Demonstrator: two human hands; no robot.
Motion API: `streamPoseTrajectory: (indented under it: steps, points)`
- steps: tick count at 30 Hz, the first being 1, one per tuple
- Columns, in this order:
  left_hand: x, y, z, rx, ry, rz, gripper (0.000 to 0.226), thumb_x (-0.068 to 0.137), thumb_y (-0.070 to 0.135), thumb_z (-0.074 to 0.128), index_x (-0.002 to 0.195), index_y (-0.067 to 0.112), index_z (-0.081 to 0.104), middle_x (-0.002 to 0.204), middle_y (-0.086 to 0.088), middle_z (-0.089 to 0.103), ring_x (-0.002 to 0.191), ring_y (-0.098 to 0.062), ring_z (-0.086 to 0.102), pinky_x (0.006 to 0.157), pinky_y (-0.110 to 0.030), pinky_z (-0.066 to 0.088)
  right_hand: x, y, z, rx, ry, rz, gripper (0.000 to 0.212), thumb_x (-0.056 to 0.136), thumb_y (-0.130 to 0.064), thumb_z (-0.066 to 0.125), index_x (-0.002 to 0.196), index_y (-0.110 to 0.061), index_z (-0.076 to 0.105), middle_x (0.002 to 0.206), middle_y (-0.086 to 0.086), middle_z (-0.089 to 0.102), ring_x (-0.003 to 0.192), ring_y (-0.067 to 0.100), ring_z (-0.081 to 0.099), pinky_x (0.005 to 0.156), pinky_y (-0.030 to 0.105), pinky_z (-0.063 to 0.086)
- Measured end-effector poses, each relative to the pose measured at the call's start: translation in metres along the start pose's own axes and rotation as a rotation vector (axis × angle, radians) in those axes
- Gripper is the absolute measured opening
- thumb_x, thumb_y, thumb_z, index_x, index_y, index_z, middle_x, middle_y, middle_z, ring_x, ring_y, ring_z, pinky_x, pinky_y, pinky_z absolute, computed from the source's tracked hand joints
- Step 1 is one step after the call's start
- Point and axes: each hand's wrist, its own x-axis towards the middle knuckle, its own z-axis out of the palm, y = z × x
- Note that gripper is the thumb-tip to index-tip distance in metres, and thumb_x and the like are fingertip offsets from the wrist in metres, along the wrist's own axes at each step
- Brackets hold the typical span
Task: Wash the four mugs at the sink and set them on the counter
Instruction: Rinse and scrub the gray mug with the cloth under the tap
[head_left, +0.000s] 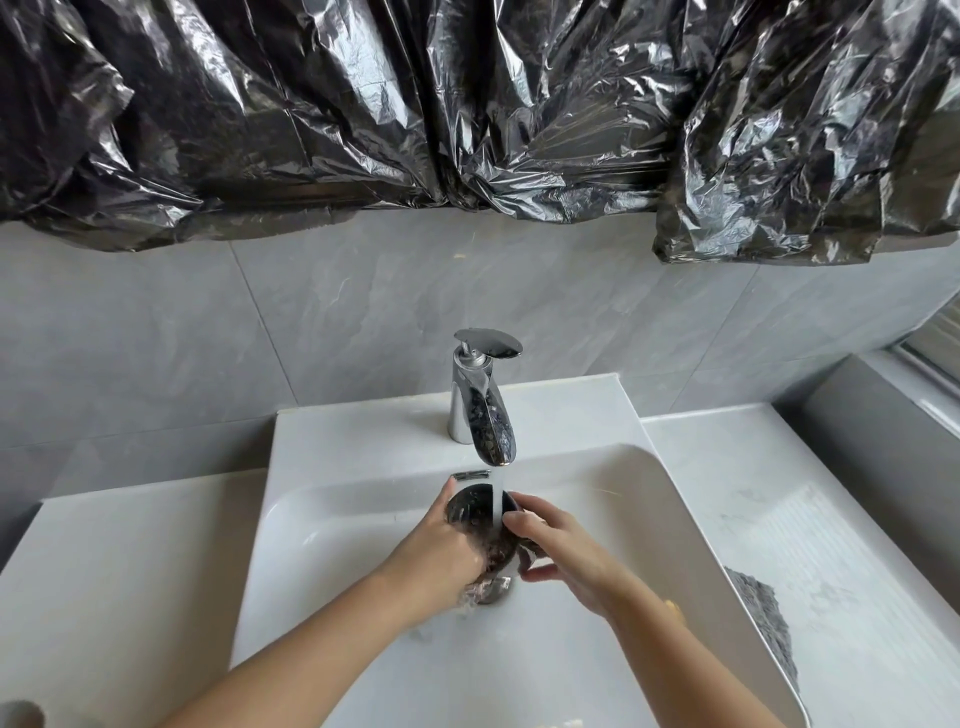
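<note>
Mug (480, 519) dead centre on my feed: dark, glossy, tipped with its mouth facing up and toward the camera, held low inside the white sink (363, 519) right under the chrome faucet (480, 410). Water's on, and I can see the stream (496, 504) dropping straight into the mug's open mouth. Left hand (441, 551) is wrapped round the mug's left side, thumb up by the rim, a firm grasp. Right hand (561, 551) is on the opposite side, fingers curled over the right edge of the rim and thumb tucked underneath, so both hands are gripping the one mug. Just below them I catch the metal drain (493, 590), partly hidden by the left wrist. White counter (779, 493) runs off on either side of the basin. Grey tile wall (311, 322) behind the faucet, and crinkled black plastic sheeting (467, 104) hangs across the top of my view.
</note>
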Motion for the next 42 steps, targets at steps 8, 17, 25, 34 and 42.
streamPoseTrajectory:
  steps: [8,17,25,34,42]
  points:
    - [-0.003,0.028,0.004,-0.541,0.224,-0.294,0.027,0.071,0.029,0.074,0.095,0.019,0.065,0.090,0.007,0.069,0.096,-0.014,0.062,0.110,-0.033,0.030,0.003,0.024,0.010,0.411,0.074,-0.128,0.032,0.094,-0.030,0.063,0.117,-0.007,0.063,0.113,0.014,0.070,0.104,0.024,0.065,0.091,0.043,0.052]
    - [-0.010,0.045,-0.002,-1.633,0.364,-0.763,0.025,0.071,0.016,0.069,0.096,0.017,0.066,0.084,0.001,0.074,0.078,-0.012,0.069,0.069,-0.021,0.052,0.018,0.005,0.022,0.400,0.181,-0.165,0.022,0.091,-0.008,0.058,0.077,-0.010,0.074,0.078,0.013,0.066,0.076,0.024,0.060,0.068,0.033,0.048]
    - [-0.010,0.046,-0.010,-1.947,0.590,-0.995,0.016,0.095,0.012,0.057,0.107,0.008,0.067,0.100,-0.010,0.074,0.094,-0.020,0.069,0.078,-0.025,0.052,0.012,0.006,0.034,0.105,0.135,-0.399,0.029,0.084,-0.025,0.056,0.109,-0.015,0.066,0.090,-0.006,0.071,0.085,0.007,0.062,0.075,0.016,0.047]
    - [-0.007,0.036,-0.016,-1.848,0.494,-0.873,0.024,0.082,0.027,0.059,0.095,0.011,0.071,0.090,-0.006,0.076,0.090,-0.022,0.070,0.081,-0.031,0.054,0.023,-0.001,0.037,0.191,0.170,-0.038,0.042,0.076,-0.039,0.053,0.103,-0.009,0.066,0.101,0.013,0.069,0.094,0.025,0.065,0.090,0.041,0.053]
    - [0.001,0.032,-0.023,-2.028,0.481,-0.987,0.021,0.098,0.011,0.049,0.100,0.004,0.069,0.096,-0.017,0.074,0.092,-0.030,0.070,0.084,-0.039,0.054,0.016,0.000,0.034,0.086,0.175,-0.129,0.048,0.079,-0.059,0.056,0.117,-0.030,0.058,0.112,-0.001,0.067,0.101,0.015,0.067,0.085,0.043,0.059]
